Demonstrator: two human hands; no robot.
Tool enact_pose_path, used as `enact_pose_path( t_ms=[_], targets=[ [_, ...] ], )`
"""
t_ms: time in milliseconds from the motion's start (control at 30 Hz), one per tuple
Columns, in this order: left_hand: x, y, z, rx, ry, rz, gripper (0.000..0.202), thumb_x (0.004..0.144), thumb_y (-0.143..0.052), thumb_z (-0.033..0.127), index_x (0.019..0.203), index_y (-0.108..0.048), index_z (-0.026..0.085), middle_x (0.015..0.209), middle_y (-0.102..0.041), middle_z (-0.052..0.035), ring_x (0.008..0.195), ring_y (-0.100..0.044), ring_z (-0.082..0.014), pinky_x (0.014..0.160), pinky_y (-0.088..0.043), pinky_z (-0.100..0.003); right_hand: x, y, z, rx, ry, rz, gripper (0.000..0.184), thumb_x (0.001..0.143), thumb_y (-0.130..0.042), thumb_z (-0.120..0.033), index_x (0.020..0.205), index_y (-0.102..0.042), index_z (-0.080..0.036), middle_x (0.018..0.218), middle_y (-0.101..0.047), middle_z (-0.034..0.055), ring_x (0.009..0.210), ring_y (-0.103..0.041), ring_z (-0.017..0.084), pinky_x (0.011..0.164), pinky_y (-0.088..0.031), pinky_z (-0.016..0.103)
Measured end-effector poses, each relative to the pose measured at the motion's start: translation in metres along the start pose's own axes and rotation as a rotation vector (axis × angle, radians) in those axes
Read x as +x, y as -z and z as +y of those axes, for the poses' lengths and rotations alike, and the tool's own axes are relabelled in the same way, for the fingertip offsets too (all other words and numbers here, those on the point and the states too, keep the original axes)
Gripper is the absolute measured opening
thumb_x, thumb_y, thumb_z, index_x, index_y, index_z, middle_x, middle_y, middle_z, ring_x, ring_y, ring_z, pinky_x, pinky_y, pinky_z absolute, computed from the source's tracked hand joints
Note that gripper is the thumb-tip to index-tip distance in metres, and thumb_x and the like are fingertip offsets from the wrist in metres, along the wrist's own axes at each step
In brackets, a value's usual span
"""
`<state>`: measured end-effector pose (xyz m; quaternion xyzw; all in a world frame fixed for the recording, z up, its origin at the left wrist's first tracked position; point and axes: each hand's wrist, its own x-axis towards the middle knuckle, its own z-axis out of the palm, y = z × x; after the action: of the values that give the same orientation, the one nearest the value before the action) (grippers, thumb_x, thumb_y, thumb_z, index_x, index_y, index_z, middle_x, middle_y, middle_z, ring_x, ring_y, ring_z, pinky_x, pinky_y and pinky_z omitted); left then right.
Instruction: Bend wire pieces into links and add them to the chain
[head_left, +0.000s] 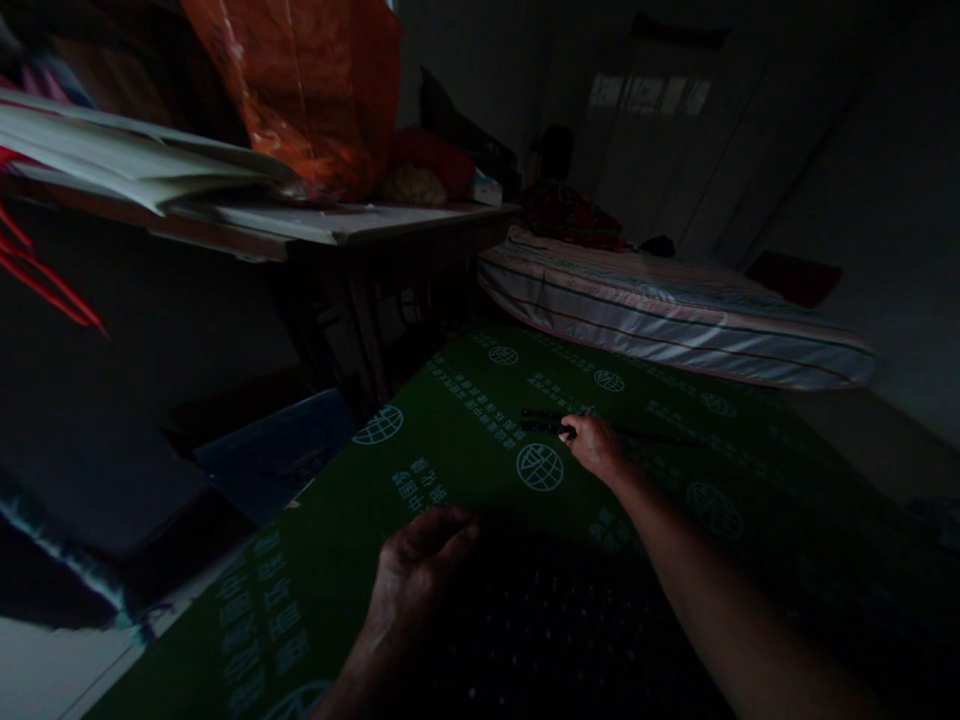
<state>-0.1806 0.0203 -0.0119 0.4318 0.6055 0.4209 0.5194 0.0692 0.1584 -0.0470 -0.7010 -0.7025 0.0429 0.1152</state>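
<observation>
A dark cloth with small light dots lies across the green printed board in front of me; its outline fades into shadow. My right hand reaches forward, its fingers closed on a narrow dark part of the dotted cloth that pokes out to the left past the fist. Nearer to me, my left hand is closed with bent fingers at the left edge of the cloth, seemingly pinching it. Poor light hides the fingertips there.
A striped mattress rests at the far end of the board. On the left stands a table bearing an orange bag and papers. Below it sits a blue flat item. Red cords hang at far left.
</observation>
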Motion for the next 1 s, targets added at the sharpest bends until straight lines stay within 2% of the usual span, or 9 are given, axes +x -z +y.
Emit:
enact_pose_path(
  t_ms=[700,900,1000],
  targets=[
    [-0.0022,-0.0011,0.0028,0.0,-0.008,0.028,0.027,0.058,-0.071,0.039,0.075,-0.068,0.017,0.075,-0.071,-0.0029,0.069,-0.062,-0.0186,0.06,-0.047,-0.024,-0.0011,0.0018,-0.0009,0.028,-0.013,0.001,0.024,0.08,-0.058,-0.026,0.103,-0.065,-0.025,0.095,-0.07,0.0054,0.088,-0.064,0.02,0.072,-0.045,0.026],
    [-0.0029,-0.0013,0.0044,-0.002,-0.002,0.029,0.029,0.058,-0.071,0.041,0.076,-0.069,0.017,0.073,-0.071,-0.0034,0.063,-0.062,-0.0185,0.055,-0.046,-0.025,-0.0012,-0.0006,0.0014,0.104,-0.021,0.045,0.026,0.079,-0.06,-0.025,0.105,-0.064,-0.025,0.094,-0.07,0.0046,0.09,-0.063,0.02,0.073,-0.046,0.026],
    [-0.0018,-0.0014,0.0034,0.002,-0.002,0.031,0.029,0.057,-0.071,0.04,0.075,-0.069,0.017,0.076,-0.071,-0.0044,0.065,-0.062,-0.0194,0.055,-0.046,-0.025,-0.0068,0.0033,0.0041,0.166,-0.035,0.097,0.029,0.082,-0.056,-0.032,0.11,-0.062,-0.024,0.092,-0.07,0.0048,0.086,-0.064,0.019,0.072,-0.047,0.026]
  ],
)
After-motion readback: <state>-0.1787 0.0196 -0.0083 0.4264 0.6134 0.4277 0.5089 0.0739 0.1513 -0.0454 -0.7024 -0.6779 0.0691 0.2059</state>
